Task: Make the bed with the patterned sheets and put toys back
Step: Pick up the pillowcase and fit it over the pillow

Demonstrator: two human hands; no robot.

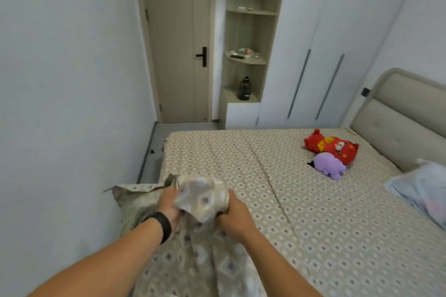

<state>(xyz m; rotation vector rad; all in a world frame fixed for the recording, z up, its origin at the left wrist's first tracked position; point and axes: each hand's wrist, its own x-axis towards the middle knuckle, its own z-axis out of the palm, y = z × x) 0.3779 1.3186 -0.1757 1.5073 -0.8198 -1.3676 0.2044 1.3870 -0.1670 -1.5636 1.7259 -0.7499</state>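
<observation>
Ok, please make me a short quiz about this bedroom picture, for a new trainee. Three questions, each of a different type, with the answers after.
1. True or false: both hands grip the bunched patterned cloth at the near corner of the bed.
2. Which toy lies nearer the headboard? A) the purple plush toy B) the red plush toy
3. Fill in: the black band is worn on the ___ wrist.

Key
1. True: the left hand and the right hand both hold it.
2. B
3. left
</observation>
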